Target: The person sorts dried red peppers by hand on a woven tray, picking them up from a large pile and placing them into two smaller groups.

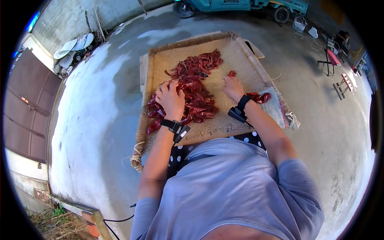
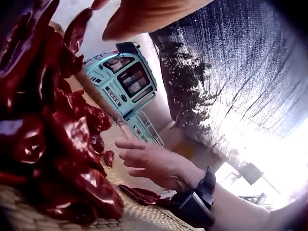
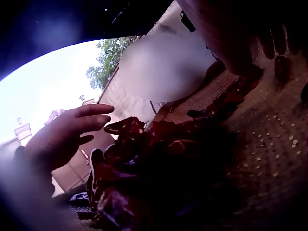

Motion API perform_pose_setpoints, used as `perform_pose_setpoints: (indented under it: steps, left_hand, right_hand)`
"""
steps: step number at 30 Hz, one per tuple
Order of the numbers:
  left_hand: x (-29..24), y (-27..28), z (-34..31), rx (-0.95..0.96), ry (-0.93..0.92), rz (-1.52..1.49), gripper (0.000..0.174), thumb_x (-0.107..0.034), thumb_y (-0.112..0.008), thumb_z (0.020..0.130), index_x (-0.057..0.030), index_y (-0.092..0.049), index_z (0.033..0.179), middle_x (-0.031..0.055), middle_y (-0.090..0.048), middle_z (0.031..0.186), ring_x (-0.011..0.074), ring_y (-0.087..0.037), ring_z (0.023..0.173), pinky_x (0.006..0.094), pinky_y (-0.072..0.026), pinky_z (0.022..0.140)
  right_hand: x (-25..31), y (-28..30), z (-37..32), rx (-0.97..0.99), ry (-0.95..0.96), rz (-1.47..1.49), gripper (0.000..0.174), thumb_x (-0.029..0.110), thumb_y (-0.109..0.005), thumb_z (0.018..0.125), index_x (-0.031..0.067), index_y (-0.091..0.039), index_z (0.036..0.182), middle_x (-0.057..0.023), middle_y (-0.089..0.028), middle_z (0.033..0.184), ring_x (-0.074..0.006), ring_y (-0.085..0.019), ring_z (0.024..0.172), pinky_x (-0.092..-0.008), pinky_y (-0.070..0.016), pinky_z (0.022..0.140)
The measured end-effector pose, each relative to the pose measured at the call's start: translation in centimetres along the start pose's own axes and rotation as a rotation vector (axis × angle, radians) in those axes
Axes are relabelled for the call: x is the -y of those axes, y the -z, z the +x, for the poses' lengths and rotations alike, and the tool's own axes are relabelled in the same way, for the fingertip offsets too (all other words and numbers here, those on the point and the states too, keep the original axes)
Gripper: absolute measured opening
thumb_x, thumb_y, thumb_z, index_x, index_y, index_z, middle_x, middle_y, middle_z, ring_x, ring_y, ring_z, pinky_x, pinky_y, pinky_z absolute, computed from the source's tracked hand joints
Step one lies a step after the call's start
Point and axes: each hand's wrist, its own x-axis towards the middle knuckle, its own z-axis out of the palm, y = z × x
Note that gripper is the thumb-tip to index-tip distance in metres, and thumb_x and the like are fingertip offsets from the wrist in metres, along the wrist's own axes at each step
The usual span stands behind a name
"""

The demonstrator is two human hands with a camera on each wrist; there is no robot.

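A heap of glossy dried red chillies (image 1: 196, 96) lies on a woven tray (image 1: 164, 60). My left hand (image 1: 171, 98) rests on the left side of that heap, fingers spread over the pods. In the right wrist view the left hand (image 3: 62, 137) reaches with nearly straight fingers to a chilli (image 3: 126, 126) at the heap's edge. To the right of the heap, my right hand (image 1: 234, 88) is low over the tray, a small red chilli (image 1: 232, 73) just beyond its fingertips. Its fingers (image 2: 132, 156) are loosely extended in the left wrist view.
A few larger chillies (image 1: 260, 97) lie by a pale cloth (image 1: 272, 110) at the tray's right. Pale seeds (image 3: 269, 139) dot the weave. Beyond the tray stand a teal three-wheeled truck (image 1: 224, 5), a small stool (image 1: 345, 85) and a brown door (image 1: 30, 104).
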Motion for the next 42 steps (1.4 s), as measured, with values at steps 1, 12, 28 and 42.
perform_pose_setpoints:
  steps: [1, 12, 28, 42]
  left_hand:
    - [0.5, -0.5, -0.3, 0.098, -0.029, 0.050, 0.043, -0.024, -0.071, 0.086, -0.0115, -0.060, 0.126, 0.0123, -0.053, 0.131, 0.0308, -0.044, 0.124, 0.0517, -0.0321, 0.103]
    - [0.2, -1.0, -2.0, 0.318, -0.023, 0.099, 0.047, -0.031, -0.072, 0.083, -0.0109, -0.062, 0.125, 0.0091, -0.062, 0.122, 0.0305, -0.047, 0.123, 0.0586, -0.0213, 0.108]
    - [-1.5, -4.4, -2.1, 0.197, 0.295, -0.975, 0.037, -0.011, -0.065, 0.093, 0.0008, -0.053, 0.126, 0.0074, -0.065, 0.090, 0.0158, -0.061, 0.081, 0.0303, -0.0505, 0.078]
    - [0.1, 1.1, 0.4, -0.036, 0.282, -0.423, 0.057, -0.003, -0.066, 0.086, -0.0047, -0.044, 0.138, 0.0217, -0.042, 0.126, 0.0369, -0.056, 0.103, 0.0388, -0.0490, 0.089]
  right_hand:
    - [0.3, 0.2, 0.0, 0.008, -0.035, -0.042, 0.052, 0.033, -0.064, 0.087, 0.0156, -0.056, 0.135, -0.0188, -0.054, 0.132, -0.0364, -0.050, 0.122, -0.0494, -0.0402, 0.100]
    - [-0.7, -1.3, 1.4, 0.048, -0.130, -0.215, 0.041, 0.034, -0.062, 0.085, 0.0116, -0.066, 0.120, -0.0184, -0.059, 0.124, -0.0363, -0.054, 0.118, -0.0509, -0.0411, 0.097]
    - [6.2, -1.4, -8.3, 0.362, 0.275, 1.336, 0.016, -0.001, -0.063, 0.090, 0.0062, -0.051, 0.098, 0.0013, -0.058, 0.092, -0.0088, -0.057, 0.083, -0.0237, -0.0483, 0.073]
    - [-6.0, 5.3, -8.9, -0.332, 0.095, -0.331, 0.034, 0.014, -0.062, 0.081, 0.0175, -0.067, 0.114, -0.0070, -0.065, 0.112, -0.0327, -0.054, 0.112, -0.0487, -0.0419, 0.090]
